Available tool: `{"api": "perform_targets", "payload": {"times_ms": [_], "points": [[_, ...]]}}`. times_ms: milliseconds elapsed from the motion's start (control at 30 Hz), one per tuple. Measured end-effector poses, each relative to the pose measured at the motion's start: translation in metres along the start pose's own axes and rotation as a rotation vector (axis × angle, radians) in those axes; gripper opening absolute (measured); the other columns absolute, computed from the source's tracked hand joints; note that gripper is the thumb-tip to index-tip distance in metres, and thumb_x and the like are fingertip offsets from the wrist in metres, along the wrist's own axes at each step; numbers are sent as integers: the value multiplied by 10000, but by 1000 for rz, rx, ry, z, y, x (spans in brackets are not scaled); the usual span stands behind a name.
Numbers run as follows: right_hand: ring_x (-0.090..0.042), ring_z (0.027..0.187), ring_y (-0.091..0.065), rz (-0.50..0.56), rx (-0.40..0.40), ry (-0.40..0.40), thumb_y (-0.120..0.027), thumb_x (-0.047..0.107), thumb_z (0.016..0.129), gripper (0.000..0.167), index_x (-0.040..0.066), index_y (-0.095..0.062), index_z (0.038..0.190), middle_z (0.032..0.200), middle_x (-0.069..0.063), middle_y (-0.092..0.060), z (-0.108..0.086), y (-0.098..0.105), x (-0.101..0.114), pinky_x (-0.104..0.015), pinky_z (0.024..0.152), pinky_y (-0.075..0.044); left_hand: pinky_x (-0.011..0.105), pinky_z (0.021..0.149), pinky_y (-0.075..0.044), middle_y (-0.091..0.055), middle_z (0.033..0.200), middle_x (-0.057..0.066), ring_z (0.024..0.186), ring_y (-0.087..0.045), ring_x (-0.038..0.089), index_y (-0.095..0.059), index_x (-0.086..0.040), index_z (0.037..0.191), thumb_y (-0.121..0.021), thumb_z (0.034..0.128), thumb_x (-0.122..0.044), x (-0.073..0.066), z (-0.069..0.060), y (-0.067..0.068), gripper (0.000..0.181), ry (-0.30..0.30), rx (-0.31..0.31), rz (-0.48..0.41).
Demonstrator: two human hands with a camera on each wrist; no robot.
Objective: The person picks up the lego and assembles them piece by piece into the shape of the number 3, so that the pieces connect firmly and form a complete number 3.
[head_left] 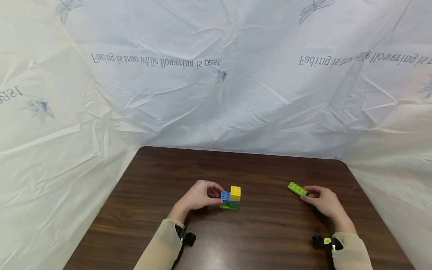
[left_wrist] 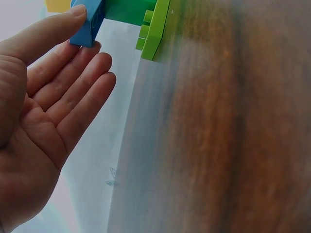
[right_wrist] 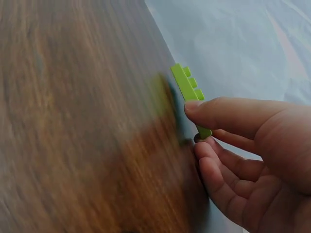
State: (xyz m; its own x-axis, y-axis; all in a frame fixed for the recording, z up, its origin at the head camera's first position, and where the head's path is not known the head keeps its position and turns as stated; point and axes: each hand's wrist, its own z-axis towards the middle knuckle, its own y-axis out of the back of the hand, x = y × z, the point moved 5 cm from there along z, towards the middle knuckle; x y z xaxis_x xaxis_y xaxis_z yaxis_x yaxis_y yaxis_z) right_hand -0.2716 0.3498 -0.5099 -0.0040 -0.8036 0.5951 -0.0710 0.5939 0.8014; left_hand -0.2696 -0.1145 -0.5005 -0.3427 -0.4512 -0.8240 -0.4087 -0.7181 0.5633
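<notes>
My left hand [head_left: 201,196] pinches the blue brick [head_left: 225,195] of a small stack between thumb and fingers. On that blue layer sits a yellow brick [head_left: 235,191]; beneath it are a dark green brick [left_wrist: 130,10] and a light green plate [left_wrist: 156,31] at the bottom, which stands on the table. Over to the right, my right hand [head_left: 323,201] pinches one end of a long light green brick [head_left: 297,188] with studs on top. In the right wrist view this green brick [right_wrist: 182,82] is tilted, just above the tabletop.
Both hands work over a dark brown wooden table [head_left: 263,232] with rounded far corners. A white printed sheet [head_left: 202,93] hangs behind it and along the sides. Each wrist wears a small black camera on a strap.
</notes>
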Motion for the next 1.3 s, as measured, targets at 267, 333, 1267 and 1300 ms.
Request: {"api": "perform_targets", "payload": {"times_ms": [267, 333, 1267, 1300], "points": [[-321, 1010, -706, 26, 4, 37, -791, 360, 999, 582, -54, -657, 1386, 1157, -208, -735, -1, -6, 19, -487, 809, -579, 296, 826, -594, -742, 1024, -107, 915, -703, 75, -786, -183, 1186, -883, 924, -283, -1, 0, 1, 297, 0, 3, 2], [-287, 982, -693, 23, -5, 59, -793, 367, 998, 562, -32, -674, 1376, 1125, -162, -746, -1, -8, 25, -453, 788, -561, 296, 824, -594, -740, 1023, -105, 914, -702, 77, -786, -183, 1185, -887, 921, -281, 0, -1, 1, 299, 3, 3, 0], [-249, 1054, -706, 216, -72, 258, -810, 276, 994, 440, 83, -712, 1377, 1180, -90, -729, -5, -29, 119, -290, 826, -584, 298, 829, -595, -743, 1030, -87, 921, -705, 85, -784, -181, 1194, -880, 929, -261, 0, 2, 5, 293, -3, 15, -16], [-246, 1053, -706, 224, -69, 258, -812, 279, 992, 445, 79, -711, 1377, 1179, -90, -730, -5, -30, 122, -294, 827, -583, 297, 829, -595, -742, 1030, -88, 922, -705, 84, -784, -182, 1194, -879, 930, -263, 0, 2, 5, 293, -3, 15, -17]]}}
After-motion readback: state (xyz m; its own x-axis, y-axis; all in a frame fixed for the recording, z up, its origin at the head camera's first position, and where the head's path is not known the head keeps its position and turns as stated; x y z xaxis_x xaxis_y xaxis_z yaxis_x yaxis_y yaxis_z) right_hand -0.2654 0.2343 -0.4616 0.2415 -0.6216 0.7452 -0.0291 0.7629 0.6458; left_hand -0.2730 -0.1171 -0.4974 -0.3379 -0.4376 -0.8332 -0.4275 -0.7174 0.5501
